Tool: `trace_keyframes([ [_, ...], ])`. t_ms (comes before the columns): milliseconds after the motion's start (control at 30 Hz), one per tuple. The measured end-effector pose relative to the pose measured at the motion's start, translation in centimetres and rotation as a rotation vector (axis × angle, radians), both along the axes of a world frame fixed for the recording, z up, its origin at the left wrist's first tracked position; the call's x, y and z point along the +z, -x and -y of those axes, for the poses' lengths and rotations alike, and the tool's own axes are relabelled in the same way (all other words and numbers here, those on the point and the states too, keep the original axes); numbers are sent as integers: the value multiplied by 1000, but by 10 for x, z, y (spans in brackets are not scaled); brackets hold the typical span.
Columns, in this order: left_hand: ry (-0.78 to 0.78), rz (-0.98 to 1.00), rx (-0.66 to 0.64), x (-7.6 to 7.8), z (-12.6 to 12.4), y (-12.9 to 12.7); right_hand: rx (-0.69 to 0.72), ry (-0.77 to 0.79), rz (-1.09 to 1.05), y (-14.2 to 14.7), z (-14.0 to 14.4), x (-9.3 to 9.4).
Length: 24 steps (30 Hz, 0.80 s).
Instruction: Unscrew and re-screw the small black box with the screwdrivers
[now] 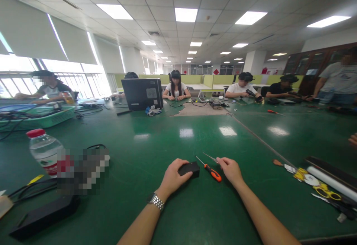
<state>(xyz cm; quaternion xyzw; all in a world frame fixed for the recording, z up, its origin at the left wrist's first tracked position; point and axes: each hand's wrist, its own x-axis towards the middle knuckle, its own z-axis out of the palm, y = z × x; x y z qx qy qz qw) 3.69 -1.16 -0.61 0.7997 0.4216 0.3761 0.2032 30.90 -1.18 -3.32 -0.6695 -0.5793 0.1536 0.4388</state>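
Observation:
My left hand (176, 176) is wrapped round a small black box (192, 169), thumb along its near side and fingers over the far side. In my right hand (230, 169) is a pair of slim metal tweezers (211, 158), pinched near the back, with the tip pointing away to the left. Between the two hands a screwdriver (213, 172) with an orange and black handle lies on the green tabletop (192, 207). Its shaft points up and left, and neither hand touches it. My right fingers partly hide the tweezers' rear end.
A water bottle (46, 153), cables and a long black case (44, 215) lie on the left. Yellow-handled scissors (329, 193) and a white roll (333, 181) are on the right. A computer case (142, 94) stands across the table, where several people sit.

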Motion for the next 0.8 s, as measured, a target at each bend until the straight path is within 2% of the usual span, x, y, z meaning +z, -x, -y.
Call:
trace_keyframes([
  [167,-38,-56,68,0,-1,1,40,-72,9,4,3,0],
  [400,-74,-70,58,-1,-2,2,-56,-139,299,13,12,6],
  [600,-64,-39,50,-2,-1,2,-31,-118,430,19,18,13],
  [800,-62,-39,66,-2,-2,1,-23,-74,465,20,18,15],
])
